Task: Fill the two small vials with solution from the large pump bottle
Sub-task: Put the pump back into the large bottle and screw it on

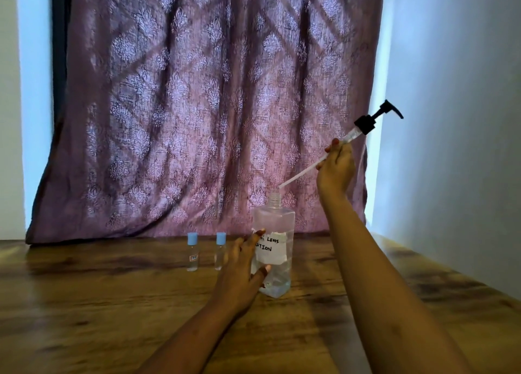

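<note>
The large bottle (277, 224) bears a handwritten label (272, 253): "LENS", "UTION"

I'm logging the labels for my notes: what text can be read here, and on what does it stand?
"LENS": handwritten on the white label of the large bottle.
"UTION": line below, same label; its start is hidden behind the left hand.
On the left vial, a sticker: too small to read.
</note>
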Available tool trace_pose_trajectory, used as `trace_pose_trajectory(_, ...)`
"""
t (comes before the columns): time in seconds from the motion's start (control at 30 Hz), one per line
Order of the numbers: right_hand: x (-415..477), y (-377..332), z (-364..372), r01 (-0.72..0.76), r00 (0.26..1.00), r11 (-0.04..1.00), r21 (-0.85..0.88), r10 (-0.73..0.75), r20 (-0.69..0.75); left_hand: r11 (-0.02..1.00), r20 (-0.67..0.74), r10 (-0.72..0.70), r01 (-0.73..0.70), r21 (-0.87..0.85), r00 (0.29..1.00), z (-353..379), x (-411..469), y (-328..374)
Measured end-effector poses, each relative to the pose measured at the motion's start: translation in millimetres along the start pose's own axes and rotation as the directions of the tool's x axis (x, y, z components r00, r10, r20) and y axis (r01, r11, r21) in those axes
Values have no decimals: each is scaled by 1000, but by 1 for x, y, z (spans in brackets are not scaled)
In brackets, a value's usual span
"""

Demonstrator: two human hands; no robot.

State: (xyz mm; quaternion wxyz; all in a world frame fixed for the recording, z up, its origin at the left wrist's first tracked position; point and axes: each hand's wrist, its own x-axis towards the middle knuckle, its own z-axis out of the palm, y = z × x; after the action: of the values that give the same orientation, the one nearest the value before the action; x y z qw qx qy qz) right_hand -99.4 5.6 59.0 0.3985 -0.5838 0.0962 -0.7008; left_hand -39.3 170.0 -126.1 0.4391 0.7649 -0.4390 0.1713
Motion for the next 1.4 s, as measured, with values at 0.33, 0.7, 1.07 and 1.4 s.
trace_pose_trajectory(0.33, -6, -6, 15, 87, 980, 988, -128, -62, 191, 1000, 0, 28, -28, -10, 1000, -3, -2, 1)
trace_pose_trajectory(0.7, -25, -2, 27, 96, 855, 969, -229, 37, 517, 999, -13, 52, -52, 2, 999, -3, -1, 2)
trace_pose_trajectory(1.07, -70, 29, 22, -102, 811, 970, -220, 209, 547, 997, -22, 72, -71, 44, 997, -4, 0, 1)
trace_pose_trajectory(1.4, -83, 23, 19, -226, 808, 966, -125, 257, 530, 993, -42, 116, -116, -7, 992, -6, -1, 3)
